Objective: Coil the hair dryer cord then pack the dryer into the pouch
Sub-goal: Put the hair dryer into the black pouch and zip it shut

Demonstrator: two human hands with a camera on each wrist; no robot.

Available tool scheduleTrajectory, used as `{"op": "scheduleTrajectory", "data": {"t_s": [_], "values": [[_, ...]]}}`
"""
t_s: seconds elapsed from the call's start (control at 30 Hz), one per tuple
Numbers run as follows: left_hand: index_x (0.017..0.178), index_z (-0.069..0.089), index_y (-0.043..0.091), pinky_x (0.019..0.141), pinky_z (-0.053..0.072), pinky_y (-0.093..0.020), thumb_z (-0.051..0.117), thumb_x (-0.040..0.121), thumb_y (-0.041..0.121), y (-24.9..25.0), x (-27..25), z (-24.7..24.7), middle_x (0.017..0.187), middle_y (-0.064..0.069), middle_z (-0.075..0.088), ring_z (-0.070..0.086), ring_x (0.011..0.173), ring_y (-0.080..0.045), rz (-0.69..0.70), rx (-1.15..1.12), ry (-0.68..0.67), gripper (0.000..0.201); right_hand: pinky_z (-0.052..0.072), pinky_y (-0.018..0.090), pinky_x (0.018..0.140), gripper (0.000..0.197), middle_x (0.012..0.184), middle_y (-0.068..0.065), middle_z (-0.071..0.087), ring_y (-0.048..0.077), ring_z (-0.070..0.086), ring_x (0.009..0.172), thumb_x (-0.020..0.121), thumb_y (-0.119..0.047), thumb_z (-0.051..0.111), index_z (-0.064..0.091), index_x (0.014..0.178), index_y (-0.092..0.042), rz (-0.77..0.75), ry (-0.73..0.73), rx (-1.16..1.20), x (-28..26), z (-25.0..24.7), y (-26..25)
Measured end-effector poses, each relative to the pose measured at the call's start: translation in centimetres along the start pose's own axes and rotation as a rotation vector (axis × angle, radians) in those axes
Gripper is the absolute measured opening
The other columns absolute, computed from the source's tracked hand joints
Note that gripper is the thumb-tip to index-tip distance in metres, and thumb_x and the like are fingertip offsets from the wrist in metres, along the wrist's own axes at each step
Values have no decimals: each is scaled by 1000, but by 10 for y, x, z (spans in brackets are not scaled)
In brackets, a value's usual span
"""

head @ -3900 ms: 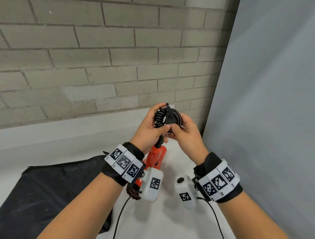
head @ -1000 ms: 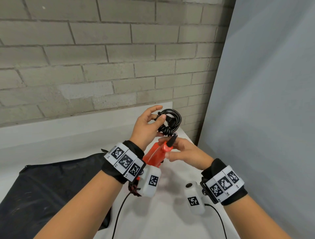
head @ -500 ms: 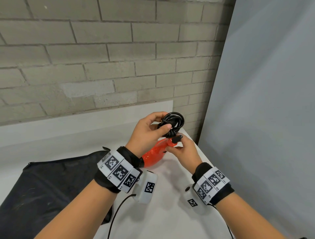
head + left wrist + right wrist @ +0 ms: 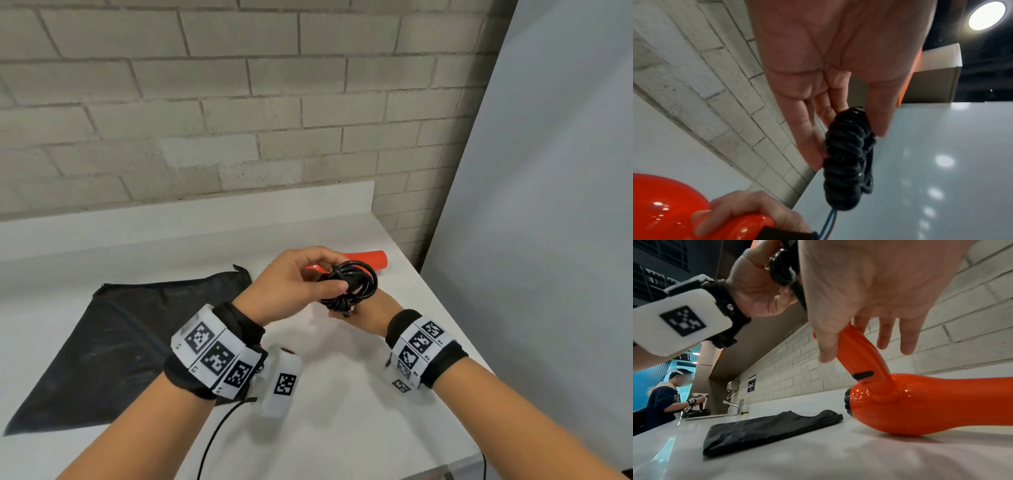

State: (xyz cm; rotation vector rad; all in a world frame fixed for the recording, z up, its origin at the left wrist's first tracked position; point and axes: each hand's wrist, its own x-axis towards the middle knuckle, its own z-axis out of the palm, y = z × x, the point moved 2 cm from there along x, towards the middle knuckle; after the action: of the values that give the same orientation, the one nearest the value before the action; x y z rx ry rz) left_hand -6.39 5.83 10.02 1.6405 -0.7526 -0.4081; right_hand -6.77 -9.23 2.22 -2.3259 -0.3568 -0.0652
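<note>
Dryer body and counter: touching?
Touching. Right wrist view shows the orange dryer body lying on the white counter, no gap beneath, while the right hand holds its handle.

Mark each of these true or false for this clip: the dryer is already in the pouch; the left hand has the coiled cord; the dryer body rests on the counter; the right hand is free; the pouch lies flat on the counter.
1. The dryer is already in the pouch. False: the orange hair dryer is outside the black pouch, off to one side of it.
2. The left hand holds the coiled cord. True.
3. The dryer body rests on the counter. True.
4. The right hand is free. False: its thumb and fingers hold the dryer's handle.
5. The pouch lies flat on the counter. True.
</note>
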Motion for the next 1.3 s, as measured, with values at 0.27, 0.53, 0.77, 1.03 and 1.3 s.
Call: {"op": "scheduleTrajectory", "data": {"t_s": [0.27, 0.53, 0.77, 1.03, 1.3], "values": [[95, 70, 26, 79, 46, -18, 70, 72, 15, -35, -40, 30, 91, 15, 65, 55, 82, 1, -13, 695, -317, 26, 17, 51, 115, 31, 150, 1, 24, 36, 3, 142, 83, -17, 59, 57, 114, -22, 8, -347, -509, 11, 18, 25], [102, 67, 22, 92, 44, -37, 56, 79, 9, -93, -50, 31, 114, -5, 58, 51, 110, -24, -230, 978, -511, 29, 38, 49, 104, 33, 147, 4, 24, 35, 16, 136, 81, -27, 63, 58, 114, -27, 47, -368, -601, 17, 36, 30], [111, 65, 17, 90, 34, -17, 59, 80, 8, -100, -49, 16, 121, -6, 60, 54, 110, -22, -247, 892, -551, 33, 37, 48, 105, 39, 148, 3, 23, 32, 16, 136, 83, -23, 63, 56, 121, -32, 102, -332, -593, 24, 38, 41], [123, 54, 26, 99, 37, -21, 62, 82, 20, -105, -54, 4, 131, 2, 54, 48, 118, -12, -330, 707, -568, 42, 29, 52, 111, 46, 150, 6, 16, 35, 8, 140, 86, -32, 58, 48, 130, -29, 193, -417, -611, 25, 39, 27], [133, 42, 24, 102, 36, -29, 59, 84, 33, -105, -17, -94, 136, -5, 45, 47, 121, -21, -493, 928, -182, 52, 43, 35, 93, 44, 133, 10, 44, 28, 46, 117, 88, -12, 48, 44, 131, -21, 272, -431, -479, 68, 41, -19]]}}
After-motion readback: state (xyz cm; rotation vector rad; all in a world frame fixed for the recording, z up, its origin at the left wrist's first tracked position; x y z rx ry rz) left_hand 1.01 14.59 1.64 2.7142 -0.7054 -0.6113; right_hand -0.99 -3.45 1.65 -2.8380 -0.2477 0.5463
